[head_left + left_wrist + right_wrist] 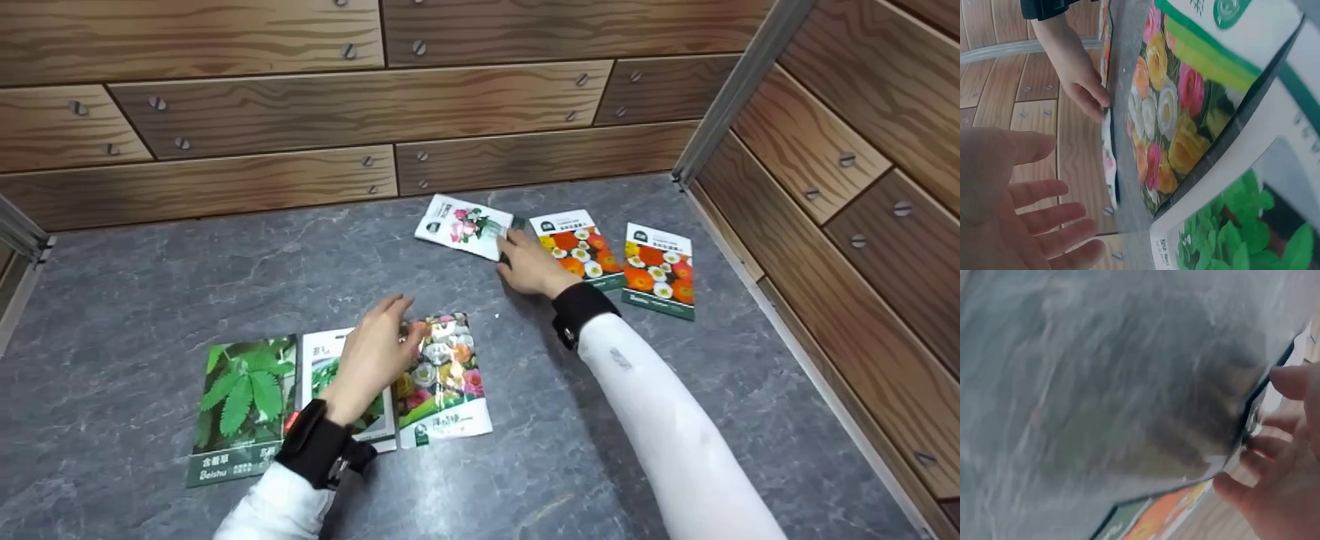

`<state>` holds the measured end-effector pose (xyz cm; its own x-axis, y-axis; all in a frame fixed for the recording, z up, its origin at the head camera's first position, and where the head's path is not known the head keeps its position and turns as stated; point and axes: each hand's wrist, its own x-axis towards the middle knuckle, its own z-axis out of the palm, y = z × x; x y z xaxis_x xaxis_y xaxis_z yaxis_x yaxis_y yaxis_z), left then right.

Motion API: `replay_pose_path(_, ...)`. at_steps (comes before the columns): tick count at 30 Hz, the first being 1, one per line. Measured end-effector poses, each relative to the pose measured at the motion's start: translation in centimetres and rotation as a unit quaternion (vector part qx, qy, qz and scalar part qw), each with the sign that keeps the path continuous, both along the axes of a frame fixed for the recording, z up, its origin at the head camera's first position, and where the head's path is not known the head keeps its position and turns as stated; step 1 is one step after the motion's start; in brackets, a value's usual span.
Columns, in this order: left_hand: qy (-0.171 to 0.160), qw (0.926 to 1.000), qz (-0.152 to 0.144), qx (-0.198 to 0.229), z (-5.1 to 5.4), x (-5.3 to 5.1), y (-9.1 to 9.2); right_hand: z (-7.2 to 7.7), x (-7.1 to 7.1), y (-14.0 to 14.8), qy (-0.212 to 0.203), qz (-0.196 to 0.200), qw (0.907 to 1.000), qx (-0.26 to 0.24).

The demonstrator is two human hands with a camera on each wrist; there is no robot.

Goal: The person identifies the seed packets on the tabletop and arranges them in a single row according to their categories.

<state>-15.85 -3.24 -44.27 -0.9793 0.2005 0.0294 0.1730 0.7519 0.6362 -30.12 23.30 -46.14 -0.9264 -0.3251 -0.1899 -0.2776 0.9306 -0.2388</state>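
My right hand (pixel 531 264) grips the right end of a white seed packet with pink flowers (pixel 459 225); the thumb is at its near edge and the fingers at the far side. That packet lies slanted near the back wall. Over the front row hovers my left hand (pixel 375 360), fingers spread and holding nothing. Beneath it is a white packet with green leaves (pixel 1230 225), partly hidden in the head view. To its right lies a glossy packet of mixed blooms (pixel 442 375), and on the left a green leaf packet (pixel 244 397).
Two matching packets with orange and white flowers, one nearer (pixel 581 247) and one farther right (pixel 660 270), lie right of my right hand. Wood-patterned panels (pixel 360 112) wall the back and the right side (pixel 862 225). The surface (pixel 150 300) is grey marbled.
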Motion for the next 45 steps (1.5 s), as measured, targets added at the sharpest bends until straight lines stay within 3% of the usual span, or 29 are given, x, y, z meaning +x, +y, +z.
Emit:
replay_pose_path(5, -0.023, 0.9997, 0.004, 0.005, -0.2, -1.3, -0.2, -0.8, 1.2, -1.6, 0.025, 0.035, 0.9989, 0.022)
replay_pose_path(9, -0.039, 0.9991, 0.012, 0.004, -0.7, -2.5, -0.6, -1.0, 2.6, -3.9, 0.041, 0.055, 0.9976, 0.01)
replay_pose_path(12, -0.033, 0.9992, 0.024, 0.003, -1.1, -3.3, -1.0, -0.9, 3.4, -5.4, 0.056, 0.073, 0.9958, 0.004)
replay_pose_path(17, -0.038, 0.9985, 0.038, -0.005, -1.5, -4.5, -1.2, -0.7, 4.1, -6.6, 0.074, 0.092, 0.9927, -0.026)
replay_pose_path(20, -0.042, 0.9983, 0.04, -0.01, -1.5, -5.2, -0.9, -0.7, 3.7, -6.7, 0.083, 0.062, 0.9919, -0.072)
replay_pose_path(23, -0.033, 0.9987, 0.037, -0.007, -1.5, -5.8, -0.4, -0.7, 3.3, -6.6, 0.062, 0.005, 0.9911, -0.118)
replay_pose_path(27, -0.024, 0.9993, 0.026, -0.011, -1.8, -6.3, 0.3, -0.7, 2.9, -6.9, 0.01, -0.035, 0.9922, -0.119)
replay_pose_path(32, -0.021, 0.999, 0.016, -0.035, -2.3, -6.6, 0.9, -0.2, 2.6, -7.7, 0.006, -0.063, 0.9882, -0.139)
replay_pose_path(34, -0.021, 0.9989, 0.014, -0.039, -2.3, -6.6, 1.0, 0.0, 2.5, -7.9, 0.004, -0.101, 0.9791, -0.176)
replay_pose_path(36, -0.028, 0.999, 0.017, -0.032, -2.2, -6.7, 1.1, 0.3, 2.2, -8.0, -0.009, -0.147, 0.963, -0.226)
replay_pose_path(39, -0.054, 0.9982, 0.026, 0.0, -2.1, -6.8, 1.1, 0.7, 2.0, -8.0, -0.046, -0.209, 0.9258, -0.311)
replay_pose_path(42, -0.072, 0.9943, 0.053, 0.058, -1.8, -6.8, 0.9, 1.3, 2.0, -7.9, -0.082, -0.243, 0.8856, -0.388)
replay_pose_path(45, -0.064, 0.9837, 0.092, 0.141, -1.3, -6.3, 0.9, 1.9, 2.7, -7.7, -0.094, -0.239, 0.8614, -0.438)
